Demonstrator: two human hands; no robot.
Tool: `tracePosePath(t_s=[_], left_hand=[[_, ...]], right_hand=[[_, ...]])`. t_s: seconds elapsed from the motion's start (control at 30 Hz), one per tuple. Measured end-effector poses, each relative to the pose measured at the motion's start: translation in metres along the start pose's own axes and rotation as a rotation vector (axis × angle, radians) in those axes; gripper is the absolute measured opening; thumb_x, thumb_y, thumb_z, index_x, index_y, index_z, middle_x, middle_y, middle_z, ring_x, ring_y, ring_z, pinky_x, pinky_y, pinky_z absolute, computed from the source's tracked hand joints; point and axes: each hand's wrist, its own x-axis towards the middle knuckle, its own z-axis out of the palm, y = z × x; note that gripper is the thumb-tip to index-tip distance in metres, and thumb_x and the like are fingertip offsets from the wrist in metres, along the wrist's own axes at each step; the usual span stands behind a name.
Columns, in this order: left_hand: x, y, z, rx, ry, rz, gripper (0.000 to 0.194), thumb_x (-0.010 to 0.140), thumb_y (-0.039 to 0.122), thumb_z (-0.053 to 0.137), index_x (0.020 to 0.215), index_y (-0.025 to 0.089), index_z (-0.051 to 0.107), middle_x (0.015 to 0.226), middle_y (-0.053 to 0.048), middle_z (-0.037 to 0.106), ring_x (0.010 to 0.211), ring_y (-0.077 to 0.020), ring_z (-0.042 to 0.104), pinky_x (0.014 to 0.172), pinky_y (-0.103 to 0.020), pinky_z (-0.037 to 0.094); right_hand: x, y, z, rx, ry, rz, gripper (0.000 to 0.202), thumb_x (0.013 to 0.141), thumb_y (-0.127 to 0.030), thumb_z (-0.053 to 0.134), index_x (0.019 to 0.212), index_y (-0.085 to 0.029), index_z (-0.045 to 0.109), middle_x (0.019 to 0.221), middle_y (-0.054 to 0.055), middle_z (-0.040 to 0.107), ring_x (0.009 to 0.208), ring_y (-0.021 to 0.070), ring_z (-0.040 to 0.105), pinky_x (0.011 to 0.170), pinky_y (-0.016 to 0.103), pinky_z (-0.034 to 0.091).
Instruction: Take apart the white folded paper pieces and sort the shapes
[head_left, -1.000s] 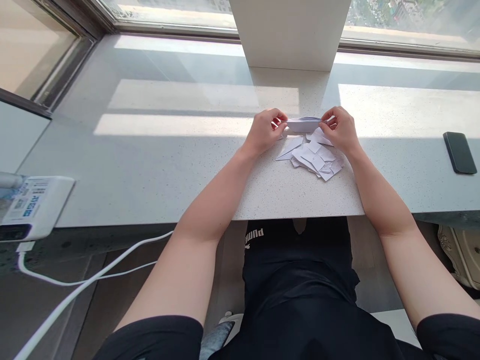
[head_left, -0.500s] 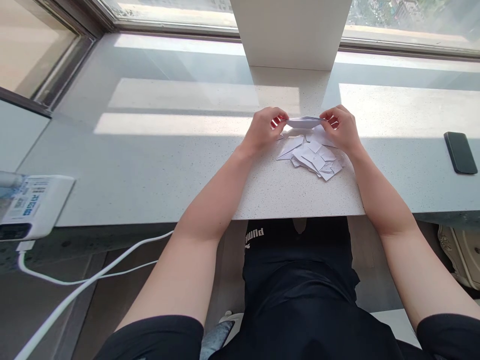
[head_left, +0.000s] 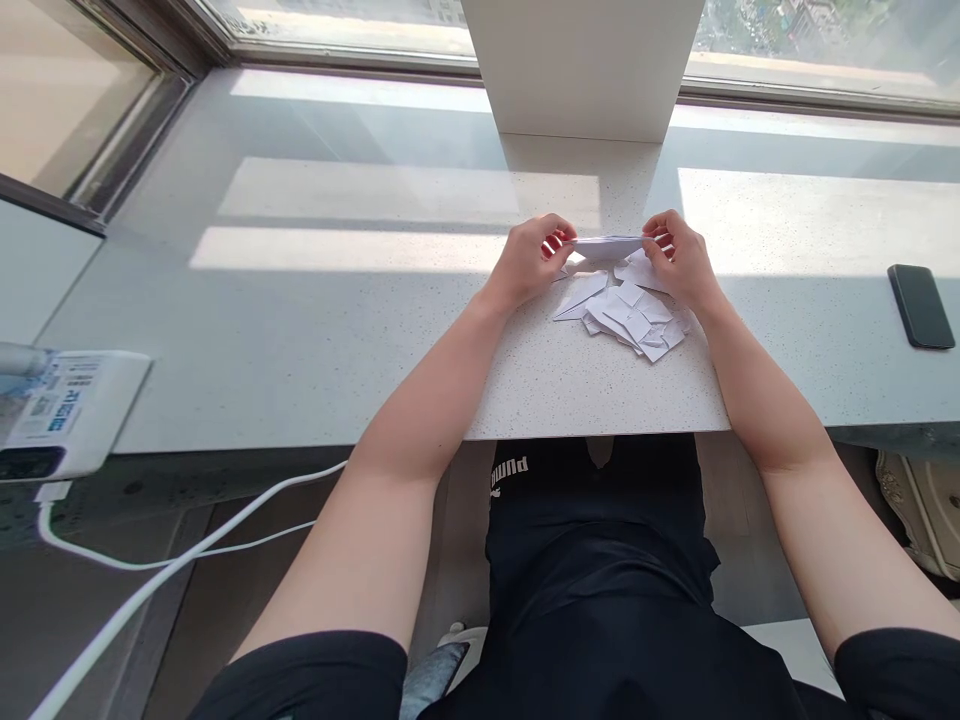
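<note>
Two hands, left hand (head_left: 531, 258) and right hand (head_left: 680, 258), each pinching one end of the folded paper (head_left: 608, 248), paper stretched between both grips, above the bench (head_left: 360, 340), beyond loose papers (head_left: 634, 315) near its front edge

Black clothing (head_left: 592, 520): white brand lettering "PUMA", inverted. White device (head_left: 82, 410): label (head_left: 64, 397) with print too small to read.
</note>
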Motion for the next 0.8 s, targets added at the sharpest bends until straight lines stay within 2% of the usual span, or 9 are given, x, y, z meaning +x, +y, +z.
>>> tracePosePath(t_s=[0.13, 0.3, 0.43, 0.6, 0.7, 0.8], left_hand=[[0.001, -0.003, -0.001, -0.004, -0.013, 0.016, 0.022, 0.106, 0.046, 0.098, 0.106, 0.030, 0.084, 0.109, -0.010, 0.089, 0.098, -0.0289, 0.086, 0.089, -0.045, 0.081], [0.001, -0.003, 0.000, -0.019, 0.012, -0.009, 0.025, 0.108, 0.049, 0.099, 0.105, 0.030, 0.083, 0.106, -0.011, 0.087, 0.101, -0.0302, 0.086, 0.092, -0.046, 0.081], [0.001, -0.009, 0.003, 0.010, 0.033, -0.006, 0.018, 0.109, 0.041, 0.096, 0.105, 0.029, 0.083, 0.107, -0.010, 0.089, 0.103, -0.0294, 0.087, 0.091, -0.044, 0.080], [0.002, -0.013, 0.006, 0.031, 0.074, -0.026, 0.011, 0.104, 0.028, 0.093, 0.109, 0.029, 0.083, 0.113, -0.008, 0.092, 0.110, -0.0279, 0.087, 0.099, -0.043, 0.078], [0.004, -0.015, 0.008, 0.030, 0.141, -0.058, 0.021, 0.105, 0.030, 0.092, 0.124, 0.030, 0.083, 0.122, -0.009, 0.093, 0.120, -0.0290, 0.089, 0.105, -0.044, 0.077], [0.005, -0.019, 0.011, 0.025, 0.195, -0.088, 0.023, 0.111, 0.034, 0.088, 0.133, 0.032, 0.080, 0.127, -0.010, 0.094, 0.124, -0.0296, 0.090, 0.104, -0.044, 0.076]], right_hand=[[0.001, 0.003, 0.002, 0.006, 0.010, 0.006, 0.027, 0.114, -0.045, 0.080, 0.138, -0.034, 0.084, 0.123, 0.008, 0.089, 0.114, 0.0325, 0.087, 0.102, 0.057, 0.077], [0.002, 0.007, 0.004, -0.002, 0.005, -0.007, 0.027, 0.112, -0.045, 0.085, 0.136, -0.034, 0.084, 0.123, 0.008, 0.088, 0.116, 0.0327, 0.086, 0.102, 0.057, 0.078], [0.001, 0.010, 0.005, -0.017, 0.004, -0.014, 0.028, 0.110, -0.041, 0.086, 0.137, -0.035, 0.084, 0.125, 0.008, 0.089, 0.120, 0.0340, 0.086, 0.102, 0.058, 0.078], [0.003, 0.013, 0.004, 0.039, 0.061, 0.020, 0.019, 0.107, -0.039, 0.083, 0.125, -0.033, 0.087, 0.123, 0.009, 0.090, 0.121, 0.0348, 0.088, 0.104, 0.059, 0.077], [0.020, 0.028, -0.001, 0.126, 0.088, 0.067, 0.021, 0.106, -0.044, 0.083, 0.124, -0.032, 0.086, 0.117, 0.008, 0.089, 0.114, 0.0326, 0.088, 0.098, 0.056, 0.079], [0.057, 0.056, -0.009, 0.223, 0.117, 0.111, 0.020, 0.105, -0.049, 0.088, 0.117, -0.033, 0.083, 0.108, 0.005, 0.085, 0.104, 0.0289, 0.089, 0.096, 0.054, 0.079]])
